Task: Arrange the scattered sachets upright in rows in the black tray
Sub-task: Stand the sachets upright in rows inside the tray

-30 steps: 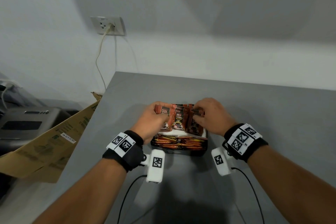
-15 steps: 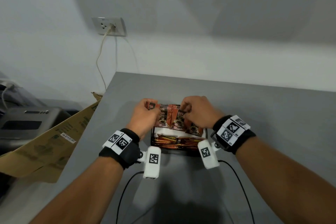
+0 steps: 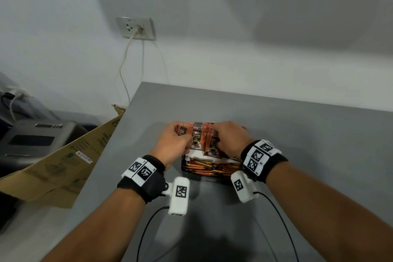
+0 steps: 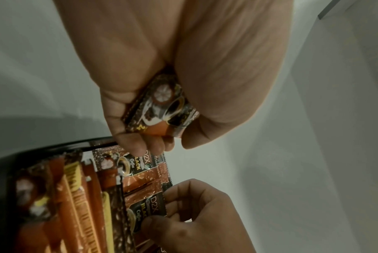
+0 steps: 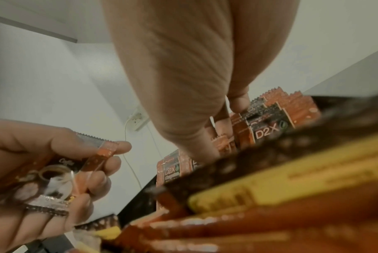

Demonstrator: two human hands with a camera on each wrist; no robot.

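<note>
Sachets stand upright, long axis vertical, at the black tray's far end, left hand clutching one, right hand pinching their tops, orange stick packs lying flat on the near side.

Grey table bears the black tray, apparently flat.
</note>
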